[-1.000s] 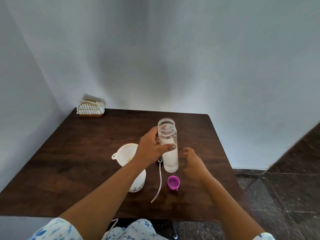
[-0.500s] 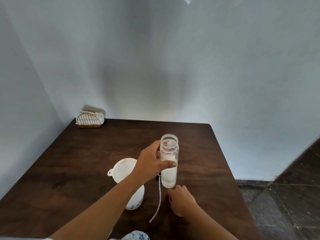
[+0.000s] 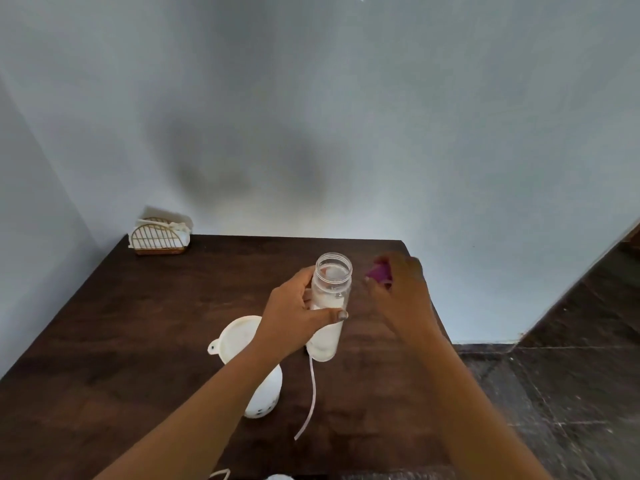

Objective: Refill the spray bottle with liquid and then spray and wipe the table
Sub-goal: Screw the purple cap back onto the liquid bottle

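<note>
A clear bottle (image 3: 330,296) stands upright on the dark wooden table (image 3: 145,327), its mouth uncapped and white liquid filling its lower part. My left hand (image 3: 294,317) grips it around the middle, thumb across the front. My right hand (image 3: 398,292), blurred by motion, holds a small purple cap (image 3: 377,271) in the air just right of the bottle's mouth. A thin white dip tube (image 3: 310,400) lies on the table in front of the bottle. A white lidded container (image 3: 242,341) stands to the left, partly hidden by my left forearm.
A wire napkin holder (image 3: 159,237) with white napkins stands at the table's far left corner against the wall. The table's right edge runs close to my right arm, with dark floor tiles (image 3: 554,393) beyond. Walls close in behind and to the left.
My right hand picked the purple cap off the table in front of the bottle and raised it beside the bottle's mouth. My left hand kept its grip on the bottle.
</note>
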